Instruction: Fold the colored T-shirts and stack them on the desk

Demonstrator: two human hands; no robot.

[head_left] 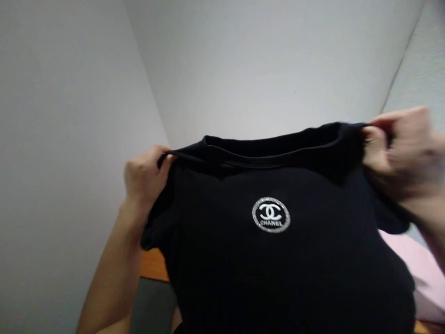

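Observation:
A black T-shirt (278, 269) with a small round silver-and-white logo on the chest hangs in front of me, held up by its shoulders. My left hand (144, 176) is closed in a pinch on the left shoulder seam beside the collar. My right hand (399, 148) grips the right shoulder; it is blurred, with fingers curled over the fabric. The shirt's front faces me and its lower part runs out of the picture.
White walls (69, 116) meet in a corner behind the shirt. A strip of orange-brown wood (153, 264) shows under my left forearm. Something pale pink (417, 264) lies at the lower right, partly hidden by the shirt.

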